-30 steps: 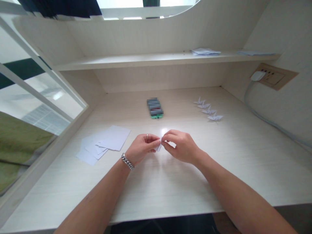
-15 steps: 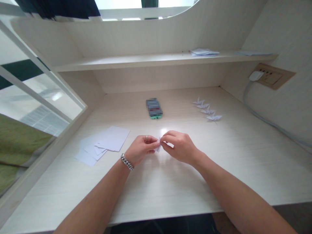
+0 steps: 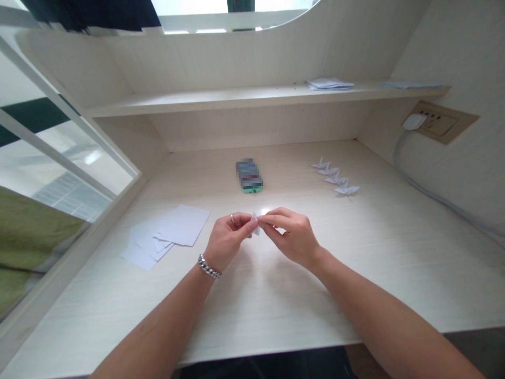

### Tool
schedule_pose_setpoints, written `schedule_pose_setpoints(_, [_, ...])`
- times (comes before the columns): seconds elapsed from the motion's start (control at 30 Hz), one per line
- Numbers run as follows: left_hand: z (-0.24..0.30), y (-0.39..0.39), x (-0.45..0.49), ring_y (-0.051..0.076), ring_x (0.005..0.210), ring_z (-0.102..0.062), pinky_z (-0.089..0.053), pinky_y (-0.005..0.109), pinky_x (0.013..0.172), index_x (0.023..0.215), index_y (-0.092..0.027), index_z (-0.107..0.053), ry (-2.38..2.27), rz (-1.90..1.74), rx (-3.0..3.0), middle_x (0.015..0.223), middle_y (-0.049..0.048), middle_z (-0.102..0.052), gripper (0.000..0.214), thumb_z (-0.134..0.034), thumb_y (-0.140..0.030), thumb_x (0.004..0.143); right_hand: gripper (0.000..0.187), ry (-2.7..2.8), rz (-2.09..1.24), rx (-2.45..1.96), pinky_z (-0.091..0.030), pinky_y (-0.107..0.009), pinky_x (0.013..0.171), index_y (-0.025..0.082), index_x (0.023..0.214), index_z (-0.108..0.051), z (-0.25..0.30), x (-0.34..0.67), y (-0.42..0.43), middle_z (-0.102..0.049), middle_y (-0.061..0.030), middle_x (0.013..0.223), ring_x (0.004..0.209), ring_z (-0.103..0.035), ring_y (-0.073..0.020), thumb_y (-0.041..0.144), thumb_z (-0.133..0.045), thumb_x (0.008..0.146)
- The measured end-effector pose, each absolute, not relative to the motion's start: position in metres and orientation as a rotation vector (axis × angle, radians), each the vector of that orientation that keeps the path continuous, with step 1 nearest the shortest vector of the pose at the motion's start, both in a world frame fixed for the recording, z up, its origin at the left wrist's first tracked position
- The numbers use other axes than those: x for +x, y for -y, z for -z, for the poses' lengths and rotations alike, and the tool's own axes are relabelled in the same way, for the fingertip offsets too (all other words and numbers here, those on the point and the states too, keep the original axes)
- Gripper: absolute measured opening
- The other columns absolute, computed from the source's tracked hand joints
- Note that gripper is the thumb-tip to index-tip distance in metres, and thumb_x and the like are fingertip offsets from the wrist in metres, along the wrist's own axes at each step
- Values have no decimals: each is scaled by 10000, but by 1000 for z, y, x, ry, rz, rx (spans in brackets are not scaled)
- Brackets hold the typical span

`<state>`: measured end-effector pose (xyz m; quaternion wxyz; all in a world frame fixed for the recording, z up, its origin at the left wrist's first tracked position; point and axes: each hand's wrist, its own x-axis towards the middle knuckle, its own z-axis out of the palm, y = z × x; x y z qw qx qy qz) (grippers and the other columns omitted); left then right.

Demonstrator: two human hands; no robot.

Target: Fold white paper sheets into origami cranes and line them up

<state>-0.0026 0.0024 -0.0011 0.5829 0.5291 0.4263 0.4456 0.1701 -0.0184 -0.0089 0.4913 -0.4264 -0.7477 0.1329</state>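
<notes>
White folded paper piece (image 3: 255,227), pinched between left hand (image 3: 226,241) and right hand (image 3: 294,237) just above the bench (image 3: 355,273); risk: uneven fingertip pull could tear or miscrease its small tip.

- It looked like a private study nook in a home or dormitory room, not a workplace.
- A built-in desk (image 3: 276,305) of pale wood-grain board filled the alcove, boxed in by matching panels.
- Above the desk's back edge ran a shelf (image 3: 221,97) bearing a stack of papers (image 3: 329,84).
- On the wall right of the desk sat a wall socket (image 3: 442,123) with a white plug (image 3: 412,122) and cable (image 3: 434,197).
- Hobby paper lay on the desk: loose white sheets (image 3: 173,231) at its left, folded paper cranes (image 3: 335,179) at its back right, one folded piece (image 3: 255,227) held over its middle.
- Left of the desk, green fabric (image 3: 31,231) showed behind a railing.
</notes>
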Motion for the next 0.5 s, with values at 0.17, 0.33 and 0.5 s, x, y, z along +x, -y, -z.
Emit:
schedule_pose_setpoints(0.17, [-1,0,0,120,594,-555,-458,250,593,745,-145,-744,-1024,-1129,1329,664,33,-674,207,-797,-335,684,119,1611,-569,-1030,-550,-285,611,239,885,-751,6,163,20,-726,-47,856,745,-665,-171,240,-640,842])
schedule_pose_setpoints(0.33, [-5,2,2,126,596,-561,-462,259,605,747,-152,-747,-1007,-1171,1365,652,31,-677,208,-788,-349,693,98,1480,-732,-1082,-541,-282,607,208,821,-746,5,161,19,-730,-46,795,717,-671,-175,290,-699,797])
schedule_pose_setpoints(0.5, [-4,3,3,139,634,-589,-482,271,638,762,-153,-741,-993,-1183,1371,704,40,-696,204,-787,-341,697,109,1414,-856,-1104,-532,-277,607,180,798,-734,7,161,18,-726,-54,783,690,-668,-171,284,-712,770])
